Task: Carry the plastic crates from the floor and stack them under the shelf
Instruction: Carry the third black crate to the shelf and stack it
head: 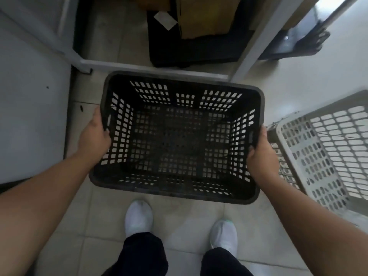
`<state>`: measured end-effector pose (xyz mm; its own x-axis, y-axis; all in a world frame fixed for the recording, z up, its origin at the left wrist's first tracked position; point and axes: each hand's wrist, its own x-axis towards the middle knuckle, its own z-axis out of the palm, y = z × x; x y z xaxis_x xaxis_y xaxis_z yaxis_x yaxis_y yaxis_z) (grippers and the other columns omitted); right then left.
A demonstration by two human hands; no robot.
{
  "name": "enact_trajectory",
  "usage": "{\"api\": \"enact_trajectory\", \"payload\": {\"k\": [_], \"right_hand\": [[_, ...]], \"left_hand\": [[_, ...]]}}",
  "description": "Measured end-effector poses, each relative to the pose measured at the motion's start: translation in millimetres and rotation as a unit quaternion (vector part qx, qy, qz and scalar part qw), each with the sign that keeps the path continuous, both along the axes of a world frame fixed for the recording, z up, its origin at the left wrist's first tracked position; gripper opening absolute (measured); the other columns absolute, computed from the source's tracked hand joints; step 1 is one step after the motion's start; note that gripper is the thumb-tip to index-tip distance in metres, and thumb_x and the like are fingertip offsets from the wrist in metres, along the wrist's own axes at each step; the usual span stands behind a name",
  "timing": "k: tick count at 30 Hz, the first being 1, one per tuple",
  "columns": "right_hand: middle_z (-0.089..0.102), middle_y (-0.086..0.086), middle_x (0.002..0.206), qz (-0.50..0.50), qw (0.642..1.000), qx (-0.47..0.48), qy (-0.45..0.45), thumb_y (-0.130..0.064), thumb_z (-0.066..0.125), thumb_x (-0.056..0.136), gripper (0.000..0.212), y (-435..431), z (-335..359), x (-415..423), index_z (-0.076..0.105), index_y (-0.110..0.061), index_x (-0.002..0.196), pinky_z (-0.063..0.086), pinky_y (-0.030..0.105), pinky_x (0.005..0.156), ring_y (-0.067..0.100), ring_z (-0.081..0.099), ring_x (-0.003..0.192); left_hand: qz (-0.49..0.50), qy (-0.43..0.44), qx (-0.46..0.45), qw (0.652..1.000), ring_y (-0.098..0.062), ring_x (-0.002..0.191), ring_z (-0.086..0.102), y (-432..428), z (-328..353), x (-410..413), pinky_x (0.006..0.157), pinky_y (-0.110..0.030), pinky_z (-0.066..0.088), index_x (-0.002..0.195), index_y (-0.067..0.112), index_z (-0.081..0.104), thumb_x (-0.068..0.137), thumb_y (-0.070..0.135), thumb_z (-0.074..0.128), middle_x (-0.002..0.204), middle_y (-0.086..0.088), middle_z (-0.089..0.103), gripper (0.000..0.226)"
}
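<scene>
Both hands are closed on the short ends of an empty black plastic crate [179, 136]. The left hand [95, 134] wraps the left rim, fingers curled over the edge into the lattice wall. The right hand [258, 152] does the same on the right rim, fingers hooked through what looks like a handle slot. Each grip is firm and shut around the rim, with nothing else held.

The crate hangs level between the two hands, open side up, its long axis running left to right across the person's body. It appears lifted clear of the tiled floor [179, 220], in front of the person's white shoes [138, 218]. The two hands sit about equally far from the body, so neither is clearly nearer the goal.

Directly ahead of the crate's far long side lies the low front rail of a pale metal shelf frame [151, 67], with an upright leg [256, 48] rising at the right. Beyond the rail, under the shelf, sit a black tray-like object [199, 50] and a cardboard box [205, 16]. The coming move likely means carrying the crate straight forward, long side leading, over that rail.

To the right, just beside the right hand, a white plastic crate [326, 154] rests tilted on the floor, not yet carried.
</scene>
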<state>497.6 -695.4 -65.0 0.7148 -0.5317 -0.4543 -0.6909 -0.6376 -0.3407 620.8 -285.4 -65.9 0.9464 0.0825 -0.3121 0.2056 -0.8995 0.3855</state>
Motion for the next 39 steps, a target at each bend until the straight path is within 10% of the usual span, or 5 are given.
{"api": "enact_trajectory", "payload": {"k": [16, 20, 30, 39], "right_hand": [[0.063, 0.002, 0.087, 0.253, 0.966, 0.019, -0.045, -0.014, 0.044, 0.095, 0.069, 84.4, 410.1, -67.8, 0.009, -0.037, 0.15, 0.057, 0.051, 0.063, 0.022, 0.063, 0.067], [0.062, 0.013, 0.115, 0.383, 0.921, -0.004, -0.072, -0.018, 0.042, 0.096, 0.071, 155.3, 511.9, -102.8, 0.002, -0.031, 0.154, 0.054, 0.046, 0.065, 0.028, 0.062, 0.083], [0.058, 0.014, 0.131, 0.681, 0.716, -0.04, -0.149, -0.011, 0.046, 0.088, 0.085, 425.8, 631.0, -305.1, -0.002, -0.029, 0.155, 0.052, 0.044, 0.069, 0.038, 0.065, 0.096], [0.056, 0.021, 0.128, 0.859, 0.472, -0.025, -0.196, -0.009, 0.045, 0.092, 0.083, 654.6, 669.1, -601.9, -0.007, -0.022, 0.155, 0.053, 0.045, 0.071, 0.038, 0.064, 0.093]], "left_hand": [[0.27, 0.012, 0.065, 0.961, -0.046, 0.097, 0.061, 96.2, 412.6, -282.1, 0.074, -0.047, 0.049, 0.159, 0.018, 0.017, 0.091, 0.003, 0.055, 0.124, -0.029, 0.061, 0.079], [0.363, -0.024, 0.068, 0.929, -0.048, 0.092, 0.064, 135.6, 492.9, -413.3, 0.073, -0.05, 0.052, 0.158, 0.018, 0.018, 0.088, 0.004, 0.059, 0.117, -0.032, 0.064, 0.083], [0.622, -0.094, 0.076, 0.773, -0.045, 0.099, 0.064, 207.1, 613.6, -816.1, 0.071, -0.043, 0.047, 0.159, 0.016, 0.016, 0.093, 0.007, 0.057, 0.119, -0.025, 0.065, 0.078], [0.813, -0.104, 0.118, 0.561, -0.037, 0.075, 0.064, 182.5, 668.1, -1152.7, 0.067, -0.047, 0.052, 0.155, 0.024, 0.021, 0.086, 0.006, 0.059, 0.083, -0.01, 0.063, 0.081]]}}
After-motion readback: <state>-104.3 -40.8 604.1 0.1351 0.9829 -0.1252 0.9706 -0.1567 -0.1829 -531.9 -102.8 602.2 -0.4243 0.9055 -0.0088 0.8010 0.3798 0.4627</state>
